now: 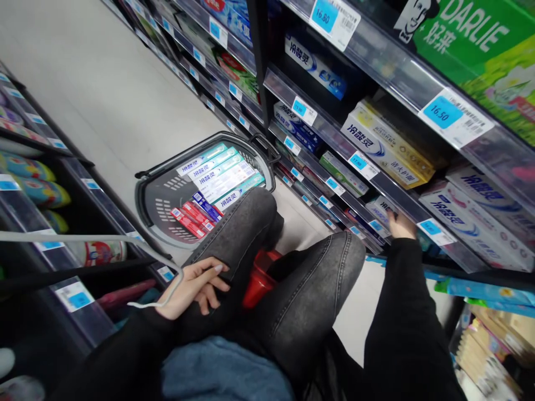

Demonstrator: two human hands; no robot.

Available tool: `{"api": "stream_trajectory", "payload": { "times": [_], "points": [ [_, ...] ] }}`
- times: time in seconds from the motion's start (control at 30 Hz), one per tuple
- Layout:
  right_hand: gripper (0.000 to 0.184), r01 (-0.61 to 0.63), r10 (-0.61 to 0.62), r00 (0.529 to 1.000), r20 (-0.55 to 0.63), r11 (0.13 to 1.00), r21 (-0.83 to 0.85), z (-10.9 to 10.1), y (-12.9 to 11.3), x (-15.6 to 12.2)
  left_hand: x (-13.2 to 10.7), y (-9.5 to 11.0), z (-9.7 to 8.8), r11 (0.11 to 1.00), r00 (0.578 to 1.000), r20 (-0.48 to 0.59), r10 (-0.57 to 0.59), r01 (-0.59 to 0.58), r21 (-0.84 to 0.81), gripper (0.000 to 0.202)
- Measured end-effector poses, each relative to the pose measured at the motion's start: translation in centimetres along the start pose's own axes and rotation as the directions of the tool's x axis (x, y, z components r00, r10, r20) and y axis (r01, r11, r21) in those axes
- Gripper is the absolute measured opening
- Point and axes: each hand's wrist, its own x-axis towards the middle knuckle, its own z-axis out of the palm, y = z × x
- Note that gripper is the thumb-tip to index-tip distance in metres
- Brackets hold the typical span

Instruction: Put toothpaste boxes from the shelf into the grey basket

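Observation:
My left hand rests on my left thigh, its fingers loosely bent and apart, holding nothing. A thin white cord passes by its wrist. Reaching into a low shelf on the right, my right hand touches the end of a white toothpaste box. Most of its fingers are hidden behind the shelf edge, so its grip does not show. Ahead of my knees stands a grey shopping basket. White and teal toothpaste boxes lie in it, beside smaller red boxes and dark blue ones.
Shelves of boxed toothpaste with price tags rise close on my right. A large green box sits on an upper shelf. Another shelf rack borders the left. A red stool is between my legs. Pale floor runs ahead.

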Motion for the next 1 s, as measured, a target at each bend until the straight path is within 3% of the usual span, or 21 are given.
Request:
{"api": "stream_trajectory", "payload": {
  "times": [0.17, 0.37, 0.5, 0.57, 0.6, 0.7, 0.73, 0.8, 0.9, 0.93, 1.0],
  "points": [
    [0.055, 0.05, -0.052, 0.999, -0.001, 0.963, -0.263, 0.6, -2.4, -1.9, -0.1, 0.2, 0.3, 1.0, 1.0, -0.004, 0.023, -0.023, 0.021, 0.069],
    [0.039, 0.069, -0.079, 0.996, -0.029, 0.963, -0.259, -0.1, -3.7, -1.7, 0.2, -0.4, 0.1, 0.995, 0.996, 0.052, 0.076, -0.079, 0.067, 0.068],
    [0.035, 0.135, -0.172, 0.974, -0.146, 0.963, -0.233, -0.9, -4.6, -5.8, -0.4, -1.3, 0.0, 0.959, 0.982, 0.031, 0.186, -0.189, 0.21, 0.058],
    [0.031, 0.2, -0.248, 0.945, -0.213, 0.954, -0.221, -1.2, -5.5, -8.8, -1.1, -1.6, 0.5, 0.893, 0.952, 0.063, 0.301, -0.304, 0.332, 0.047],
    [0.032, 0.247, -0.301, 0.915, -0.27, 0.945, -0.215, -1.4, -6.2, -10.3, -1.4, -1.8, 0.9, 0.842, 0.92, 0.113, 0.374, -0.388, 0.375, 0.042],
    [0.047, 0.44, -0.454, 0.702, -0.549, 0.882, -0.167, -3.0, -10.3, -14.3, -1.8, -1.5, 3.1, 0.689, 0.772, 0.306, 0.557, -0.635, 0.349, 0.036],
    [0.054, 0.487, -0.467, 0.678, -0.568, 0.864, -0.128, -3.8, -12.3, -15.4, -1.6, -1.1, 4.0, 0.657, 0.72, 0.342, 0.604, -0.692, 0.298, 0.043],
    [0.059, 0.593, -0.519, 0.715, -0.468, 0.805, 0.013, -5.8, -16.8, -17.0, -1.1, 0.4, 5.5, 0.594, 0.619, 0.336, 0.71, -0.783, 0.187, 0.067],
    [0.054, 0.671, -0.615, 0.741, -0.27, 0.652, 0.354, -8.2, -23.3, -17.6, 0.2, 3.4, 6.3, 0.395, 0.415, 0.246, 0.876, -0.91, 0.128, 0.093],
    [0.05, 0.655, -0.643, 0.735, -0.214, 0.592, 0.47, -8.5, -25.0, -17.4, 0.7, 4.3, 6.1, 0.348, 0.379, 0.245, 0.892, -0.923, 0.162, 0.087],
    [0.046, 0.569, -0.675, 0.728, -0.119, 0.498, 0.655, -8.3, -27.4, -16.6, 1.9, 5.4, 5.4, 0.355, 0.398, 0.239, 0.886, -0.912, 0.205, 0.062]
  ]
}}
